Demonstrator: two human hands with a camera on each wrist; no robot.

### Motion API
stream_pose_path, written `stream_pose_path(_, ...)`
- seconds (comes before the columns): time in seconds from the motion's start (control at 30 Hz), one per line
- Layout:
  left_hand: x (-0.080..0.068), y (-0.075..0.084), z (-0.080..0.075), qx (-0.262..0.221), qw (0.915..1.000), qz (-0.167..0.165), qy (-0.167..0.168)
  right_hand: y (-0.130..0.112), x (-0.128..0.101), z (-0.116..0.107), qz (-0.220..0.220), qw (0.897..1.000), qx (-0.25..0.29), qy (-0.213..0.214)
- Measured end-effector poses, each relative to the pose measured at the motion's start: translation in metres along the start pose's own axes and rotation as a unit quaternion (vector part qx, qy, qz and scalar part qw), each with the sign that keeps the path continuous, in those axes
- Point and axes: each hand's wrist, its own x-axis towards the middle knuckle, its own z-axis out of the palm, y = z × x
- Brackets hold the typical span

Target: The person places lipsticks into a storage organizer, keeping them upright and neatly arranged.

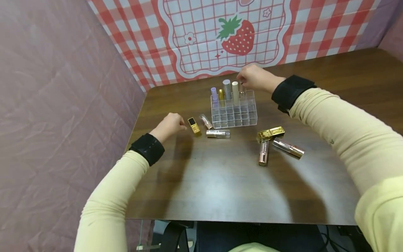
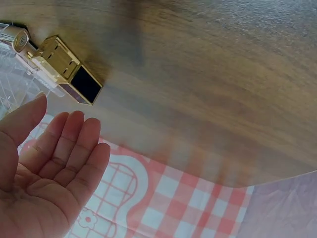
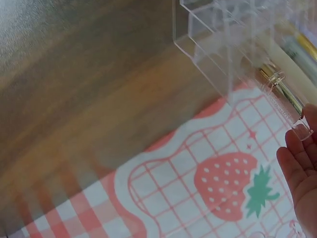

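My right hand [image 1: 256, 77] pinches the top end of a clear-capped lipstick tube with a gold band [image 3: 282, 89]. That tube stands in the back row of a clear lipstick organizer [image 1: 234, 122], at the right end of a row of others. Beside it are a cream tube [image 1: 235, 91], a silver tube with a lilac top [image 1: 227, 88], a gold tube [image 1: 221, 94] and a lilac tube [image 1: 214, 94]. My left hand [image 1: 170, 126] hovers with relaxed fingers, holding nothing. Nearest to it lies a gold lipstick with a black end [image 2: 67, 69].
Left of centre lie a clear-capped tube [image 1: 206, 121] and a silver tube [image 1: 218, 133]. A gold lipstick case [image 1: 271, 133] and two rose-gold tubes, one upright to me [image 1: 263, 153] and one slanted [image 1: 288, 147], lie on the right. A strawberry-patterned cloth [image 1: 204, 38] hangs behind the table [image 1: 201, 189].
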Motion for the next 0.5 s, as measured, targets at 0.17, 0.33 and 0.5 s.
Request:
stream_pose_path(0.17, -0.002, -0.003, 0.001, -0.003, 0.9999, 0.002, 0.011, 0.000, -0.001, 0.008, 0.016, 1.000, 0.021, -0.008)
stream_pose_path(0.33, 0.001, -0.006, 0.002, -0.007, 0.9998, 0.005, 0.018, 0.000, 0.002, 0.008, 0.028, 0.999, 0.036, -0.005)
stream_pose_path(0.5, 0.005, -0.009, 0.006, -0.006, 0.9999, 0.008, 0.011, -0.001, 0.005, 0.013, 0.039, 0.998, 0.037, -0.027)
